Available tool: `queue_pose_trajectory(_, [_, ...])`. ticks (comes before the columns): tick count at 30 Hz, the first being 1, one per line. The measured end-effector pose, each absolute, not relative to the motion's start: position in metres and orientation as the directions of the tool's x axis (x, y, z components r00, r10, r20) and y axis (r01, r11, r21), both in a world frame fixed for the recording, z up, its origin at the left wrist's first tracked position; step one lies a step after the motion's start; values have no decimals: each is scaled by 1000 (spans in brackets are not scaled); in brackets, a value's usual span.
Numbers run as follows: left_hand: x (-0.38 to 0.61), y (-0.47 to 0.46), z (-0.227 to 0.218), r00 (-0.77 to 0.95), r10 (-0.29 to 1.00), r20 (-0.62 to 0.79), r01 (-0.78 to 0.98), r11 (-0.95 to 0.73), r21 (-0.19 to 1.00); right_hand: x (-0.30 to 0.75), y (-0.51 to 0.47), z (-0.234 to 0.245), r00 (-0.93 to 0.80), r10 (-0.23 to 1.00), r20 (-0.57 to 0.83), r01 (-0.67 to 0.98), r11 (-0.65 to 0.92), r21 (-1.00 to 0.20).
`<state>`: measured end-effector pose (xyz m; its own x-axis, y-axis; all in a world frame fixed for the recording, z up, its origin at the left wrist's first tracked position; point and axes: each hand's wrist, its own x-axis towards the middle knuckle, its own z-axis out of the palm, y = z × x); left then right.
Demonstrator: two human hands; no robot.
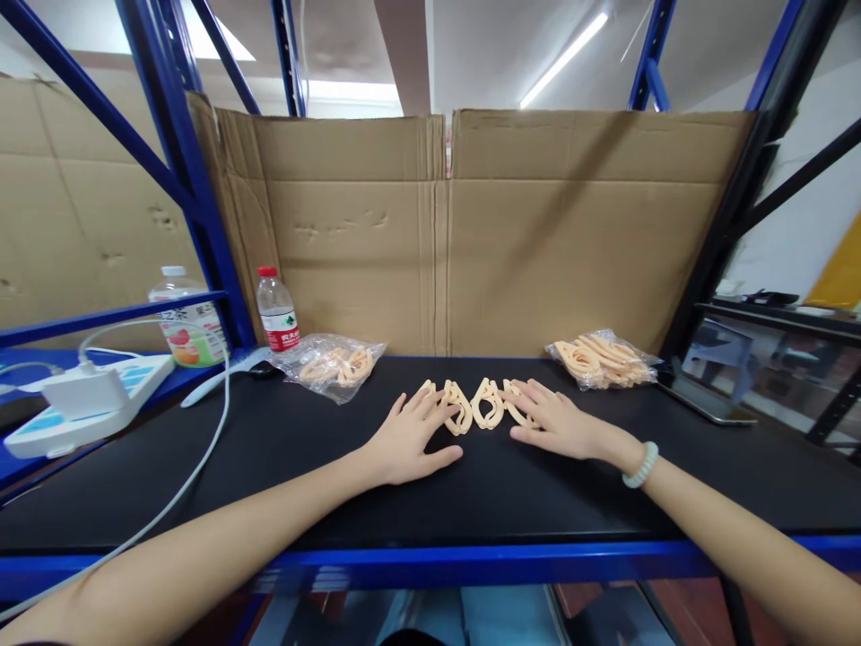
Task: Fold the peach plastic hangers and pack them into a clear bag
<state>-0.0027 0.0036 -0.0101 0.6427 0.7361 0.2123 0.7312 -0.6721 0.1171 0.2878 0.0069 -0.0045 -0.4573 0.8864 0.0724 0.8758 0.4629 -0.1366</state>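
Note:
A row of cream-coloured, teardrop-shaped looped pieces (487,405) lies flat on the black tabletop (430,502). My left hand (412,440) rests palm down over the row's left end, fingers spread, with its fingertips touching or just above the pieces there. Over the right end lies my right hand (552,422), also flat with fingers apart, partly covering the pieces beneath. Between the hands, two of the loops show almost fully. Neither hand grips anything. What the pieces are I cannot make out.
Clear plastic bags of similar cream pieces lie at the back left (336,366) and back right (605,359). A red-capped water bottle (277,309) stands behind the left bag. At left are a power strip (87,413), a white cable (219,431) and a larger bottle (192,318). Cardboard (571,233) walls the back.

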Motion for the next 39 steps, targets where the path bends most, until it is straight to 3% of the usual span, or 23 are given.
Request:
queue_pose_trajectory(4, [-1,0,-11,650,751,120,741,-661,117,269,-8,-12,-471,882,24,871,469,-148])
queue_pose_trajectory(10, [0,4,-13,673,732,104,722,-681,119,269,2,-17,-458,889,31,872,455,-178])
queue_pose_trajectory(21, [14,76,-7,610,792,6,784,-605,138,264,77,-20,-369,929,-9,918,363,-163])
queue_pose_trajectory(27, [21,104,-10,591,805,48,797,-592,114,261,96,-17,-358,934,1,924,354,-142])
queue_pose_trajectory(30, [19,99,-12,592,780,204,787,-614,65,261,94,-17,-345,930,127,925,360,-123])
queue_pose_trajectory(33, [13,78,-12,654,675,341,735,-674,-76,259,78,-5,-328,864,383,893,415,-172])
queue_pose_trajectory(36, [3,49,-8,753,562,343,644,-736,-207,256,38,20,-259,624,738,749,612,-255])
queue_pose_trajectory(39, [-11,29,-2,775,523,354,621,-732,-279,259,-24,42,-203,337,919,577,800,-166])
